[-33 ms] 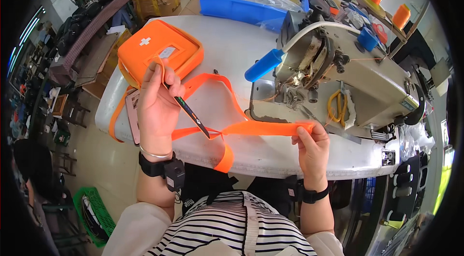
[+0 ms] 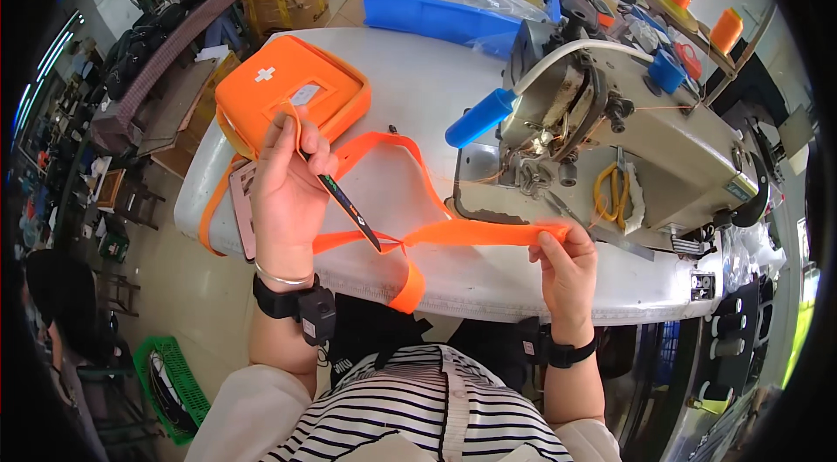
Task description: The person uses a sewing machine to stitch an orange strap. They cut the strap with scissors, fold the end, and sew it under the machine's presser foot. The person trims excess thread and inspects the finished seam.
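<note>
My left hand [image 2: 295,179] is raised in front of the orange zip case [image 2: 288,83], which bears a white cross. Its fingers pinch a narrow strip [image 2: 349,209], orange on one side and black with a printed pattern on the other. To the right, my right hand [image 2: 567,266] grips one end of a flat orange webbing strap [image 2: 471,233] between thumb and fingers. The strap stretches leftward to where it meets the strip, with a short loop hanging at the table's front edge. More webbing curves behind, towards the case. A pinkish flat object [image 2: 243,209] lies partly hidden by my left hand.
A sewing machine [image 2: 671,139] with a blue-covered bent lever [image 2: 479,118] stands at the right of the white table [image 2: 366,57]. Yellow-handled scissors [image 2: 612,192] lie on its bed. Behind is a blue tray [image 2: 418,13] of plastic bags; orange thread cones [image 2: 725,29] stand far right.
</note>
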{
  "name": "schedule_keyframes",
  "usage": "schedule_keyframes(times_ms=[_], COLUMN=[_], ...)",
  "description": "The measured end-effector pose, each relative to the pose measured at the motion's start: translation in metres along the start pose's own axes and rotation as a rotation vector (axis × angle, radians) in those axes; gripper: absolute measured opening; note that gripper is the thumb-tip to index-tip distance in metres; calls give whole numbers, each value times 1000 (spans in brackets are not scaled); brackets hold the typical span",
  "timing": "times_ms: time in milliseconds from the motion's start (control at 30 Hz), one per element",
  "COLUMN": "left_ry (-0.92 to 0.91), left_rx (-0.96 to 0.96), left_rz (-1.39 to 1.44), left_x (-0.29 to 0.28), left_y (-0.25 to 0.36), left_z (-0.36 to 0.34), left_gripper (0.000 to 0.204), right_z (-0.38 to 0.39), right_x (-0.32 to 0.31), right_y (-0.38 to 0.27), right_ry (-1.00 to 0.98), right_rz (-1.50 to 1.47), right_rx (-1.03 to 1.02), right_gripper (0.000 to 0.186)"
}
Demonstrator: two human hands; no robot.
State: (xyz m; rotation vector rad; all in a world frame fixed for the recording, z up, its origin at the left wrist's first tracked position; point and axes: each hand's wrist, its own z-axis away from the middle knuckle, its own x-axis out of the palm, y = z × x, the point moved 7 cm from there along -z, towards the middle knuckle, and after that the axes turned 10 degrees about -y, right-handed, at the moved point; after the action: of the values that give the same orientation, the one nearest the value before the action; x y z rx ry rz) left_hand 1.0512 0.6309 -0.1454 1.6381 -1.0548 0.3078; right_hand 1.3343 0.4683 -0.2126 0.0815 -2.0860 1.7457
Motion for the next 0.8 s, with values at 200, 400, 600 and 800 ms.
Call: schedule_keyframes(times_ms=[200,400,600,800], left_ry=[-102,-307,-429,-535], left_rx=[-72,-184,-255,-186], left_rz=[61,57,-19,28], left_x=[5,19,44,50], left_y=[-7,-21,-37,-29], left_z=[2,6,6,1], left_gripper=[22,22,21,20], right_z=[8,21,27,29], right_x=[6,12,9,0], right_y=[-12,-29,-38,-27], right_ry=[-180,-150,-233,-316], right_rz=[276,677,942,740], right_rx=[-111,-175,-197,-7], right_gripper=[24,38,41,38])
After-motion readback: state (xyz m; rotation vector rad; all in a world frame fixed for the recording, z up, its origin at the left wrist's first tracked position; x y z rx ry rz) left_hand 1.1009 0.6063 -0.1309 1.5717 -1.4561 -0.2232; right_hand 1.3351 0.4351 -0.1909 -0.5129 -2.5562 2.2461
